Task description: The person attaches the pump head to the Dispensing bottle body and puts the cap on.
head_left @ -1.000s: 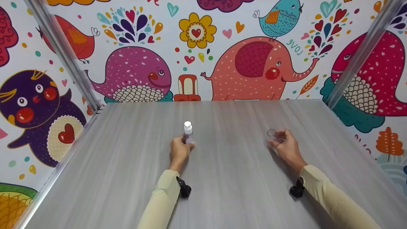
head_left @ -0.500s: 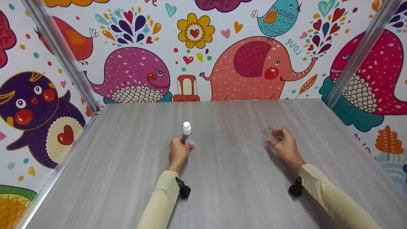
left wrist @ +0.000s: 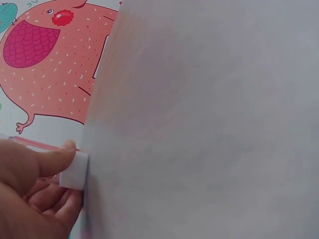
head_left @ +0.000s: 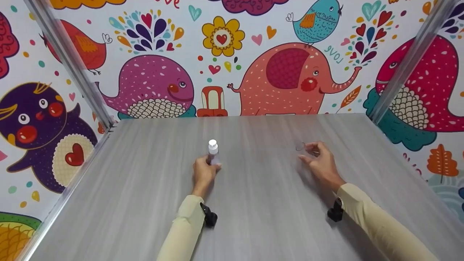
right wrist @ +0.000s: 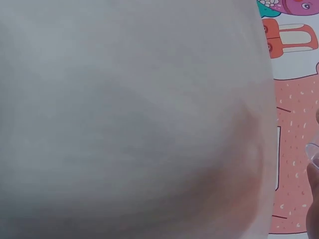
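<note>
My left hand (head_left: 204, 171) grips a small bottle (head_left: 214, 148) with a white top and a see-through lower body, upright at the left middle of the table in the head view. In the left wrist view, thumb and fingers hold it, with a white part (left wrist: 75, 172) showing past the thumb. My right hand (head_left: 322, 163) holds a small clear cap (head_left: 299, 146) between thumb and fingers, to the right of the bottle and well apart from it. Only the edge of that clear cap (right wrist: 312, 152) and some fingertips show at the right border of the right wrist view.
A grey wood-grain table (head_left: 253, 203) lies under both hands. Its far edge meets a wall (head_left: 217, 69) printed with cartoon animals. Metal posts (head_left: 78, 69) stand at the left and right corners. Black cameras (head_left: 209, 215) are strapped to both wrists.
My right hand has moved a little left and away from me with the clear cap. The left hand and bottle stay almost in place.
</note>
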The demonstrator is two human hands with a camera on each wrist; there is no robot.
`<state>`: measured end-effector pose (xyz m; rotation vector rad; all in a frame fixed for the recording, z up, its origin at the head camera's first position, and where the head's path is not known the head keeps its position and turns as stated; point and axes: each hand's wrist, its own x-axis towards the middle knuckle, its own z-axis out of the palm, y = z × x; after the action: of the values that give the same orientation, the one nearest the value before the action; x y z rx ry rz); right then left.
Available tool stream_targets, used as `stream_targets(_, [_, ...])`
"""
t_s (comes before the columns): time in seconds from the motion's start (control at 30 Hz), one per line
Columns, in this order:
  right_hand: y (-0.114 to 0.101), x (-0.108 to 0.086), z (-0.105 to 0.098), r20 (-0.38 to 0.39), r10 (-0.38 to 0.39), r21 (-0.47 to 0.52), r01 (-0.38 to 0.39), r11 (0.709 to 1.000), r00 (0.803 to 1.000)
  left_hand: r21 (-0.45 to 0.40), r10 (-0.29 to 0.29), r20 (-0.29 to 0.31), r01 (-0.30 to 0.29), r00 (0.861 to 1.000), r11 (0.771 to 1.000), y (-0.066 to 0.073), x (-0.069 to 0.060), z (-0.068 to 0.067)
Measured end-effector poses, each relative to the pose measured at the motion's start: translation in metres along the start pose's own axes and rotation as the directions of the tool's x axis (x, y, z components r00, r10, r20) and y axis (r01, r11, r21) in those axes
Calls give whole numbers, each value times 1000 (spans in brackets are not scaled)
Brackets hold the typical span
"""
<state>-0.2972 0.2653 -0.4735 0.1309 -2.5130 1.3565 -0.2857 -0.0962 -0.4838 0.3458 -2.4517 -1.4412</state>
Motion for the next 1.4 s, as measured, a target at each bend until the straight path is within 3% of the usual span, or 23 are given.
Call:
stream_targets(0.3, [-12,6,7,14,-52,-1,52,999,999,-21,-15,13,15,1000,1000,-1,0,0])
stream_targets(0.57, [-20,9,7,38,-45,-7,46,999,998,-3,-39,13,39,999,999,-1,0,-1])
stream_targets(0.8, [-24,9,11,45,-67,-6,68,998,997,-23,29,-23,-30,999,999,-2,0,1])
stream_targets(1.4, [-37,7,17,87,-135,-32,138,990,987,-13,-1,-4,1,1000,1000,0,1,0])
